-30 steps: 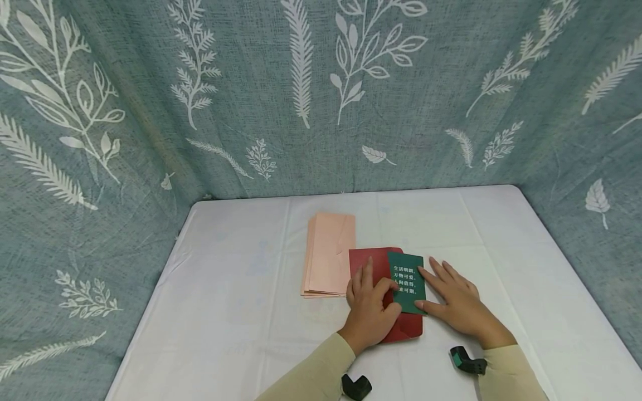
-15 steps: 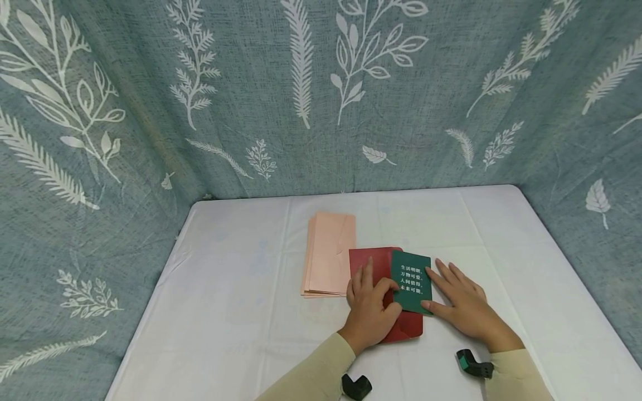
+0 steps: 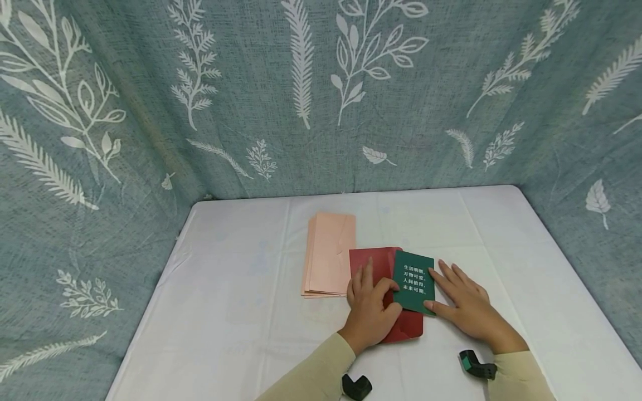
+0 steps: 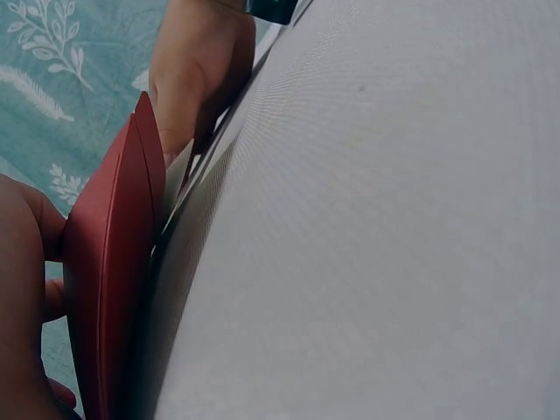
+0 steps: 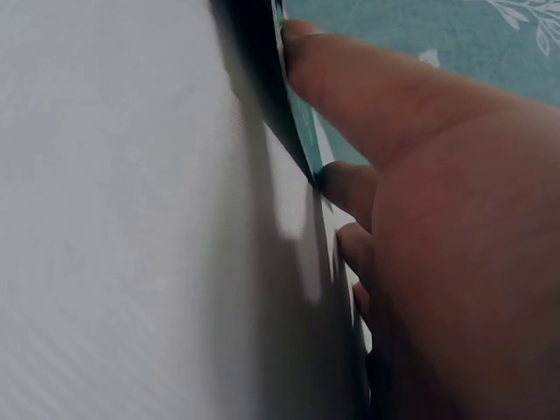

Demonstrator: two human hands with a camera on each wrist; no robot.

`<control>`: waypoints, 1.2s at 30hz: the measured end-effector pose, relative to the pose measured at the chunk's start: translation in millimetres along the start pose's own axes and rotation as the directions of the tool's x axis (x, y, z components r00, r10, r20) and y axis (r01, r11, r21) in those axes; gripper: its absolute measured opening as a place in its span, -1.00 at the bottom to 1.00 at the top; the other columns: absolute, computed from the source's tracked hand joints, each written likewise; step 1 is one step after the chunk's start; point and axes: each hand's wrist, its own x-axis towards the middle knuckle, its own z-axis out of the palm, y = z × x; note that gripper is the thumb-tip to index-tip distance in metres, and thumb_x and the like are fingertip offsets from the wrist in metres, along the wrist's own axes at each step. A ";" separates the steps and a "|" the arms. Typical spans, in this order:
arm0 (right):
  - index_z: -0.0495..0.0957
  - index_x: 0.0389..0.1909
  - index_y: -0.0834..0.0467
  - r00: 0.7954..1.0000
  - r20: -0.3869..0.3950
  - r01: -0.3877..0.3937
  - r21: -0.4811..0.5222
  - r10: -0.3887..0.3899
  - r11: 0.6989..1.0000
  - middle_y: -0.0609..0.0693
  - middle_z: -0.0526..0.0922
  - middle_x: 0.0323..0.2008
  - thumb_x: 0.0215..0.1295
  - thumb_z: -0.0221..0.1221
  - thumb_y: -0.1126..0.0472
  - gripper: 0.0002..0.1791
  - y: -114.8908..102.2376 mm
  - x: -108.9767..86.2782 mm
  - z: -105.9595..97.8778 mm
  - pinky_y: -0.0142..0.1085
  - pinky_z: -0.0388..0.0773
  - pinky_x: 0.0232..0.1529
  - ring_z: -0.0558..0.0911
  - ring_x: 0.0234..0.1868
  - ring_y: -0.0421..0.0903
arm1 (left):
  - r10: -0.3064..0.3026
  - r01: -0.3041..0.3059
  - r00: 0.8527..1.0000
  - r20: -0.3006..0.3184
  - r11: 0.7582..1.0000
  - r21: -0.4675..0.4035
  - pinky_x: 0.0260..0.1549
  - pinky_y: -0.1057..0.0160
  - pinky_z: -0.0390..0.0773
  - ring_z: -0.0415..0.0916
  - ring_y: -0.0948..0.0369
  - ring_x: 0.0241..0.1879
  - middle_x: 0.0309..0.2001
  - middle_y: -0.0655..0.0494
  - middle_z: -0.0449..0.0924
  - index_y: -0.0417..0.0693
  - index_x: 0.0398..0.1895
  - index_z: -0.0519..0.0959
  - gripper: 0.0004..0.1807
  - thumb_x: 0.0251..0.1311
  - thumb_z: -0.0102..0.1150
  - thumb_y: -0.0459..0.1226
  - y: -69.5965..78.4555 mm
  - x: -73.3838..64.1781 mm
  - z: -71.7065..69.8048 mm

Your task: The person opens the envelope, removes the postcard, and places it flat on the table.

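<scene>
- Counter (image 3: 225, 323): carries the red envelope (image 3: 382, 266), set between card and left side.
- Left hand (image 3: 368, 309): its grip splays across the envelope, index bent toward the card's left edge.
- Right hand (image 3: 468, 312): nearer the outer edge; its grip spreads wide, thumb and index touching that edge, not wrapped round.
- Green card (image 3: 414, 283): between both hands, jutting rightward past the envelope, long axis front to back.

head: bright, even light; white cloth-covered counter (image 3: 210, 312) pale, faint soft shadows | left wrist: dimmer, moiré ripples at upper centre | right wrist: dim, soft focus, dark blurred shadow at lower centre
</scene>
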 end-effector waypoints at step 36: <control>0.04 0.69 0.34 0.967 0.023 -0.148 0.862 0.254 0.485 0.04 0.67 0.09 0.66 0.20 0.27 -0.22 -11.7 4.7 2.7 -0.17 0.76 -0.11 0.77 -0.08 -0.10 | -0.005 0.005 1.000 -0.011 1.000 0.010 0.44 -0.47 -0.18 -0.16 -0.17 0.66 0.73 -0.13 -0.05 0.14 0.02 0.64 -0.69 0.19 0.20 -0.23 0.7 -0.7 1.0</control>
